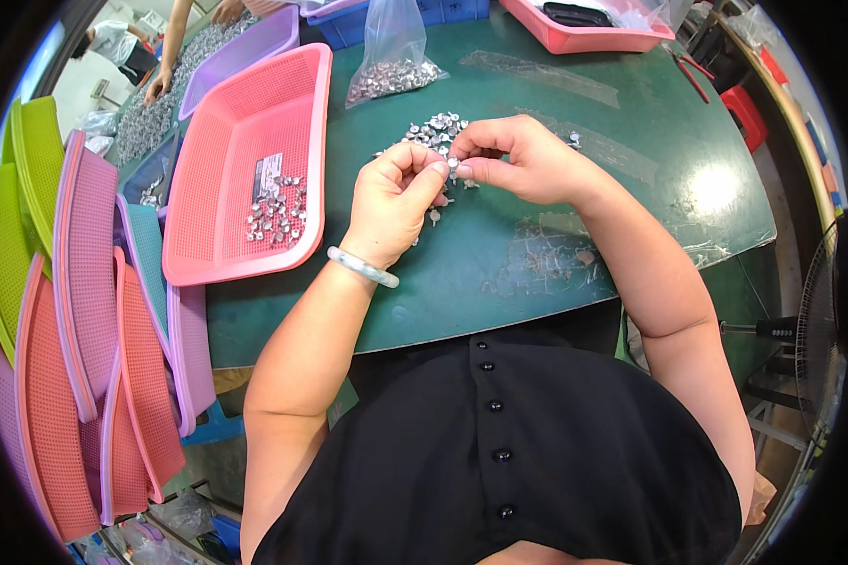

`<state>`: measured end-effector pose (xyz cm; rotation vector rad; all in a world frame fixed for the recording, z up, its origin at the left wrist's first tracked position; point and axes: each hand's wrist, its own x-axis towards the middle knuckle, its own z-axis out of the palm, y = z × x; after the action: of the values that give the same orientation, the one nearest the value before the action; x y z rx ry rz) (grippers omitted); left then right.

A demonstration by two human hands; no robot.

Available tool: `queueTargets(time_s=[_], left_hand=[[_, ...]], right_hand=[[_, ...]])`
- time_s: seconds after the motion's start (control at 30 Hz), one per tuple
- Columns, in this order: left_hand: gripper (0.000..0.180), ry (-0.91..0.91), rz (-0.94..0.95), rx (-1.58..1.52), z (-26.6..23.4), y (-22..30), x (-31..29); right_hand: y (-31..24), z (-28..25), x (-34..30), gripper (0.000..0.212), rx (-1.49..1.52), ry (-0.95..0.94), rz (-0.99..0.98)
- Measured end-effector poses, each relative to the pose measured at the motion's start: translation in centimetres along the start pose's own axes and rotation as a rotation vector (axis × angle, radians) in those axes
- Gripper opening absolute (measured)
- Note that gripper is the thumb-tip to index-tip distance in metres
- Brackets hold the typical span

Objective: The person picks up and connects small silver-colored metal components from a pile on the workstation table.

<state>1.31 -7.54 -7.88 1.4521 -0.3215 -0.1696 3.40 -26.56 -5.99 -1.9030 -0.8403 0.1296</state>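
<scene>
Both my hands meet over the green table (424, 292), thumbs and fingers pinched close together. My left hand (393, 200), with a pale bangle (363, 267) on its wrist, is closed, and its fingertips hide what they hold, if anything. Between the fingertips of my right hand (528, 160) shows a small round silvery metal part (453, 163). Right behind my hands lies a loose pile of the same small metal parts (435, 130), with a few stray ones nearer me. To the left, a pink perforated basket (219, 169) holds several such parts and a label.
A clear bag of metal parts (396, 80) stands beyond the pile. Nested coloured baskets (85, 273) crowd the left side. Red-handled pliers (693, 77) and a pink tray (589, 38) lie at the far right. Another person's hand (158, 87) reaches over a heap of parts at far left.
</scene>
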Motion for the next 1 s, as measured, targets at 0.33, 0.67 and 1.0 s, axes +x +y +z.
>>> queueTargets(time_s=[0.33, 0.67, 1.0], left_hand=[[0.008, -0.01, -0.158, -0.232, -0.34, 0.03, 0.13], [0.009, -0.015, -0.194, -0.302, -0.43, 0.0, 0.16], [0.008, 0.02, -0.1, -0.16, 0.05, 0.19, -0.14]], right_hand=[[-0.28, 0.22, 0.08, 0.013, -0.024, 0.068, -0.061], [0.24, 0.39, -0.01, 0.014, -0.037, 0.07, -0.097], [-0.28, 0.37, 0.01, 0.012, -0.021, 0.06, -0.099]])
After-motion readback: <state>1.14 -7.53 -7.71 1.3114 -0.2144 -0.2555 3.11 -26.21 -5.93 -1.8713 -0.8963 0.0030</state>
